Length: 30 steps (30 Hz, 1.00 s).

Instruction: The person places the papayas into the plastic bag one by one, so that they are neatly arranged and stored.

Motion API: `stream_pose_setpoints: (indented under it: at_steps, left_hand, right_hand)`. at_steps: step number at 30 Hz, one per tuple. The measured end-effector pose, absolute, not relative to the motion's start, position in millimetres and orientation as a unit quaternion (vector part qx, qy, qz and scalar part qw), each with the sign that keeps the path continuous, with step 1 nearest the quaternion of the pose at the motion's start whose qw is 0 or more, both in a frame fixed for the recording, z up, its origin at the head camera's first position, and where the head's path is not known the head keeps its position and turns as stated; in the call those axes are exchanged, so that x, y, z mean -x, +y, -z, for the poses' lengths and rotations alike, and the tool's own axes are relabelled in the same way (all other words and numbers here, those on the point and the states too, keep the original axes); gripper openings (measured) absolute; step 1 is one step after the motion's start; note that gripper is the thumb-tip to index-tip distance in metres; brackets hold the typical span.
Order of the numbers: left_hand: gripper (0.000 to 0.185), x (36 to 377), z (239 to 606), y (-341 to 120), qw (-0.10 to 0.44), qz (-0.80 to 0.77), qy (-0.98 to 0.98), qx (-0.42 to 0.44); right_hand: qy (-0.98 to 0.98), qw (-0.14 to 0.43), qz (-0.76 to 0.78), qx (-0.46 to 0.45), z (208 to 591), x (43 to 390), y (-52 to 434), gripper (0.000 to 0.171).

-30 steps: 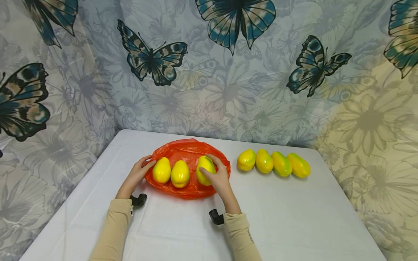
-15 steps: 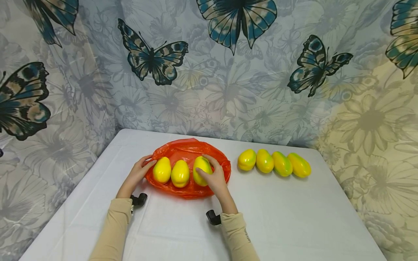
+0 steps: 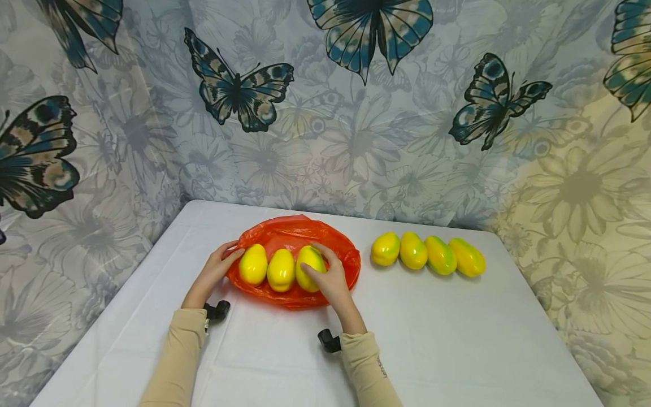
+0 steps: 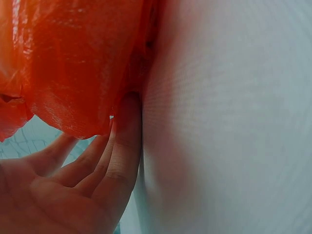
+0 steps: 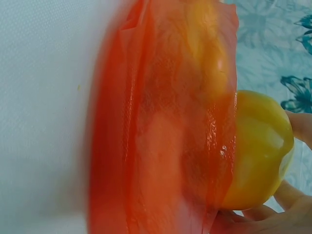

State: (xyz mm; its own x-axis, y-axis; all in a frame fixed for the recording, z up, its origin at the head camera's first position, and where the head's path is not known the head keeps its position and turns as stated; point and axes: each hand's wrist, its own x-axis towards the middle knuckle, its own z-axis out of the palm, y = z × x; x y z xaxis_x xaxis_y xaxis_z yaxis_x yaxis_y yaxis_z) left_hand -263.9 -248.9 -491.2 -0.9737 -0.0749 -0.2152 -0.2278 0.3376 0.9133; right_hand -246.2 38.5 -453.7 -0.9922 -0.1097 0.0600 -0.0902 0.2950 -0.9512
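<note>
A red plastic bag point(image 3: 310, 226) lies spread open on the table, two yellow mangoes, a left mango point(image 3: 252, 264) and a middle mango point(image 3: 281, 271), resting in it. My right hand point(image 3: 333, 281) grips a third, yellow-green mango point(image 3: 308, 268) between thumb and fingers, close beside the middle one. In the right wrist view this held mango point(image 5: 258, 151) shows above the bag's red side point(image 5: 161, 161). At the bag's left edge, my left hand point(image 3: 212, 272) touches the plastic. The left wrist view shows that hand's fingers point(image 4: 119, 161) extended against the bag point(image 4: 78, 63).
Several yellow-green mangoes point(image 3: 440, 255) stand in a row on the white table point(image 3: 447, 333), right of the bag. A black wrist camera point(image 3: 329, 341) is worn on the right wrist and another camera point(image 3: 218, 311) on the left. Butterfly-patterned cloth point(image 3: 356, 141) hangs behind the table.
My right hand has moved left with its mango, bringing it up close to the middle one inside the bag. The left hand has stayed at the bag's left edge.
</note>
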Motion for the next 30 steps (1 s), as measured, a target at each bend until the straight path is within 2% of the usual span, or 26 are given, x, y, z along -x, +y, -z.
stream_pose_setpoints:
  at_steps: [30]
  left_hand:
    - [0.076,262.7,489.3,-249.0,0.067,-0.565,0.817,0.094]
  right_hand:
    - [0.801,0.022,0.598,0.025,467.8,246.1,33.4,0.049]
